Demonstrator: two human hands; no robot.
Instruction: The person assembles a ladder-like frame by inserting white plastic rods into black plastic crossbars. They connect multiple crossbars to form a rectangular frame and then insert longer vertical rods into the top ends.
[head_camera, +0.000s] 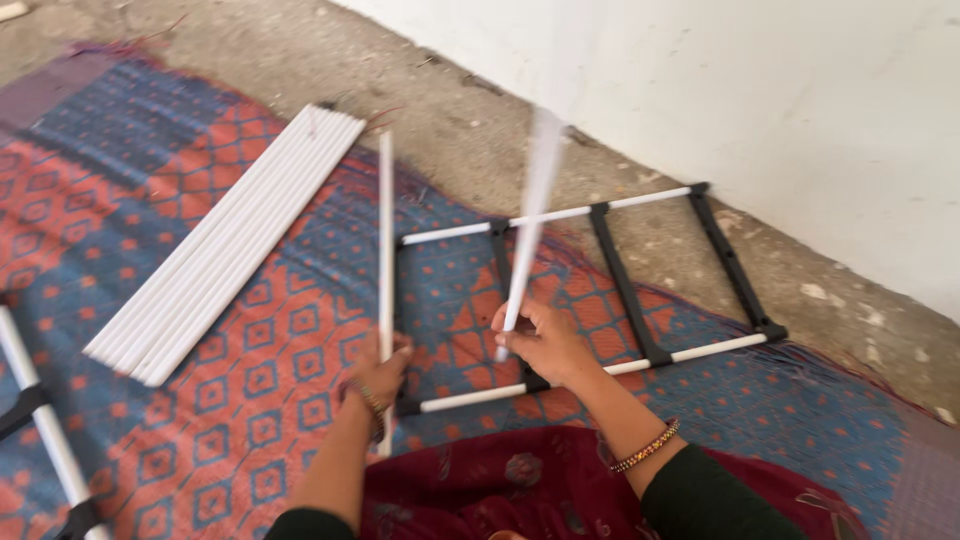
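Frame (590, 290) half-built on mat (250, 330), left hand (380, 370) clasping one white rod (385, 240), right hand (545, 340) gripping another rod (530, 220), spare bundle (230, 240) unused alongside.

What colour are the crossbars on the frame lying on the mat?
Black crossbars, joining white rods; head view.

A white plastered wall (800, 90), scuffed low down, runs along the far side. Just below the wall lies a bare grey concrete floor (480, 140), gritty and cracked. Nearer than the wall, a red-and-blue patterned woven mat (130, 210) covers the floor.
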